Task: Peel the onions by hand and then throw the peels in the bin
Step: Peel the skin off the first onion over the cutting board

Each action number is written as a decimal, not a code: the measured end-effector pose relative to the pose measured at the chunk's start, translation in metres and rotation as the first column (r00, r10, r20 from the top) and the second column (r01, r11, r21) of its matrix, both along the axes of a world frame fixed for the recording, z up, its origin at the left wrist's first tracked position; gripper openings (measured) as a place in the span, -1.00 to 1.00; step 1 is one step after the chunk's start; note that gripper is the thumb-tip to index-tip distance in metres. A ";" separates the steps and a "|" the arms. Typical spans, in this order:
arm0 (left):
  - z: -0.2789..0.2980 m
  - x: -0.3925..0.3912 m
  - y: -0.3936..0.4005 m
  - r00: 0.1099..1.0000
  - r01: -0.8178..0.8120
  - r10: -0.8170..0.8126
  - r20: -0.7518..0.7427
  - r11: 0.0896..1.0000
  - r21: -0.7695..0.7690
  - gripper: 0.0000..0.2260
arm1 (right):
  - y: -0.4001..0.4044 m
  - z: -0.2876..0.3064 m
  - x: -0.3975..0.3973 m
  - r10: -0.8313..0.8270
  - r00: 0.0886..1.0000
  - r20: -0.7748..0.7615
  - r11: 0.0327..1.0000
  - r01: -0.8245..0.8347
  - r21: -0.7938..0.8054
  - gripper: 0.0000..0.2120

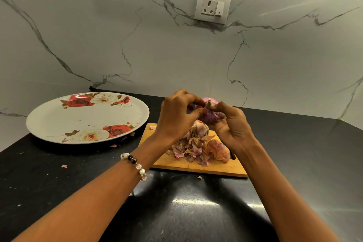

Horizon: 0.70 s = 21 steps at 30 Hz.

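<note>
Head view: we see one scene from above the worktop (59,179), black and glossy, against a veined marble wall.
Onion in hand: one purple onion (211,116), held up above the far end of the board.
Left hand (177,116): its fingers are curled over the onion's top, pinching at the dry tuft there.
Right hand (231,125): it cups the onion from below and the side, thumb pressed near the same tuft.
Second onion: we make out one pale pink round shape (210,100) behind the hands, probably a peeled onion, though most of it is hidden.
Peels: one heap of papery skins (198,147) on the one wooden chopping board (216,169); a few stray flakes lie on the worktop.
Plate: one floral plate (59,122), left of the board.
Wrist: one beaded bracelet (135,165) on the left arm.
Wall: one socket with switch (213,7).
</note>
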<state>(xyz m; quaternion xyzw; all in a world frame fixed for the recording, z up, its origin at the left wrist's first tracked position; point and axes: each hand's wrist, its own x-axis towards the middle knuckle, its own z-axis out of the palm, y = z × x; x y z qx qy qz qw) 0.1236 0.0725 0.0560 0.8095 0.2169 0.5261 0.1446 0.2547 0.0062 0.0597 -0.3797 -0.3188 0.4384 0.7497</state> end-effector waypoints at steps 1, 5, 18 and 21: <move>-0.001 0.000 0.000 1.000 -0.009 0.009 0.001 1.000 -0.004 -0.80 | 0.000 0.000 0.000 -0.008 1.000 0.007 1.000 0.008 -0.003 -0.89; -0.002 0.001 0.000 0.999 -0.046 0.046 -0.002 0.999 -0.014 -0.85 | 0.001 -0.002 -0.001 -0.031 0.999 0.018 0.999 0.031 -0.012 -0.74; -0.003 0.001 0.006 0.978 -0.040 0.002 -0.209 0.983 -0.179 -0.85 | 0.002 -0.008 -0.001 -0.046 0.997 0.067 0.996 0.051 -0.075 -0.72; -0.003 0.002 0.005 0.990 -0.091 0.071 -0.125 0.983 -0.158 -0.82 | 0.001 -0.006 0.000 -0.051 0.997 0.050 0.996 0.054 -0.068 -0.72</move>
